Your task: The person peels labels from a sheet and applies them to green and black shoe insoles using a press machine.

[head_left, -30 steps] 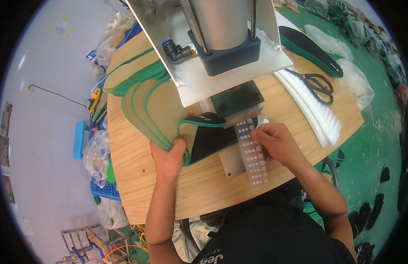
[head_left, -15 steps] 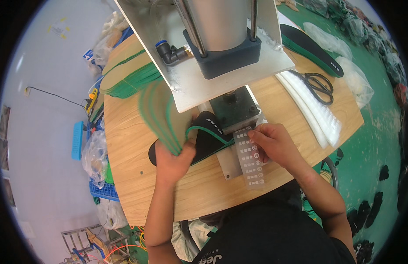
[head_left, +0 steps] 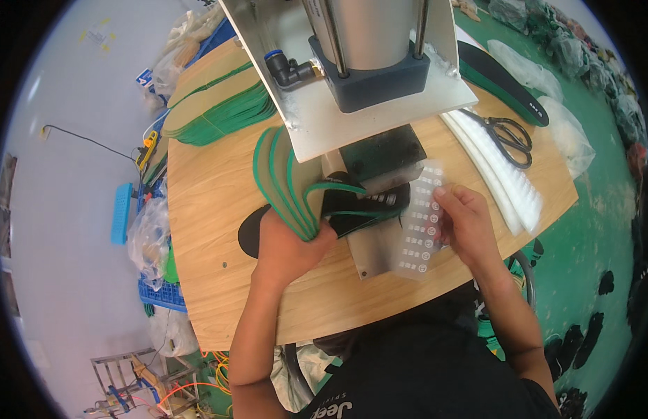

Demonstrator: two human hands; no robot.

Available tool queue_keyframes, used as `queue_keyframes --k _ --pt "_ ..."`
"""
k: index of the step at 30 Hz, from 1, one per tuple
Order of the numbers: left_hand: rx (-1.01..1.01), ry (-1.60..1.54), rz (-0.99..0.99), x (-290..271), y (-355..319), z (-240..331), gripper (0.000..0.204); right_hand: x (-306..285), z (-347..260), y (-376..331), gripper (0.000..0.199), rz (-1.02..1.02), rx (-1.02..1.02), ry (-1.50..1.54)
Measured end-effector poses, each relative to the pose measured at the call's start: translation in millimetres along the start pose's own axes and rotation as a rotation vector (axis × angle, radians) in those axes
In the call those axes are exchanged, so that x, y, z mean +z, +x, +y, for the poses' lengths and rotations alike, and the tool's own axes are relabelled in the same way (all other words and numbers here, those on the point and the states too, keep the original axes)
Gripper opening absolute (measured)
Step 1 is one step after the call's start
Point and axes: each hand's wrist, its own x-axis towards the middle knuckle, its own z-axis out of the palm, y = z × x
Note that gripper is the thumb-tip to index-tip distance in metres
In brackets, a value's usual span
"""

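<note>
Taking the press (head_left: pixel 366 77) at the top middle of the wooden table (head_left: pixel 212 209) as the landmark, and reading from the left: a stack of green-edged insoles (head_left: pixel 219 105) lies fanned out to the left of the press, near the table's far edge. Nearer, just below and left of the press plate, the left hand (head_left: pixel 289 241) is closed around a bunch of green-edged insoles (head_left: pixel 285 185), thumb and fingers gripping their lower ends so they stand fanned upward. That same hand rests on the heel end of a black insole (head_left: pixel 359 206), whose other end lies under the press head on the metal base plate (head_left: pixel 373 251).

Directly below the press, the right hand (head_left: pixel 467 227) pinches a clear sheet of small round stickers (head_left: pixel 420 223) between thumb and fingertips, holding it just beside the black insole.

Right of the press lie a row of white strips (head_left: pixel 509 185), black scissors (head_left: pixel 509 136) on top of them, and another black insole (head_left: pixel 505 84) toward the far edge.

The step in hand looks like positioning the black insole under the press head while a sticker is being readied. The next move likely calls for peeling one sticker cleanly and keeping both hands' fingers clear of the head.
</note>
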Motion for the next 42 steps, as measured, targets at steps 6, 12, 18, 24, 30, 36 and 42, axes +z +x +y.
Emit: queue_keyframes --k 6,12,18,24,30,36,42 --pt "-0.216 -0.358 0.203 -10 -2 -9 0.027 12 -9 10 0.027 -0.212 0.083 -0.268" --pt "-0.166 -0.549 0.192 -13 2 -8 0.047 10 -8 17 0.029 -0.277 0.125 -0.345" --pt "-0.131 -0.482 0.156 -14 0 -14 0.049 9 -9 20 0.030 -0.302 0.160 -0.386" --pt "-0.164 -0.522 0.212 -11 1 -5 0.044 11 -10 20 0.029 -0.299 0.169 -0.392" --pt "-0.152 -0.442 0.167 -12 -1 -9 0.045 12 -15 20 0.029 -0.309 0.172 -0.406" --pt "-0.200 -0.391 0.228 -7 -5 -5 0.037 13 -14 18 0.028 -0.287 0.185 -0.418" --pt "-0.187 -0.309 0.260 -6 -7 -8 0.032 13 -11 16 0.029 -0.286 0.130 -0.387"
